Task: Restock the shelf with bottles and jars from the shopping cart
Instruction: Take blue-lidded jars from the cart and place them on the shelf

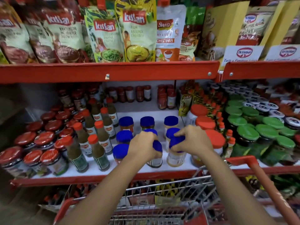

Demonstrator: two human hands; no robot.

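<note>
Red metal shelf rails [103, 71] w/ white boards, dim grey side wall [24, 96].

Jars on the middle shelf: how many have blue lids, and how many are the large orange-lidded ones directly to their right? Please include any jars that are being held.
blue-lidded jars: 9, one of them gripped by the left hand and one by the right hand
large orange-lidded jars: 3
Total: 12

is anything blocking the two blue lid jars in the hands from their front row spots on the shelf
Nothing visible does. The left hand and right hand each grip a blue-lid jar at the front edge of the white shelf.
</note>
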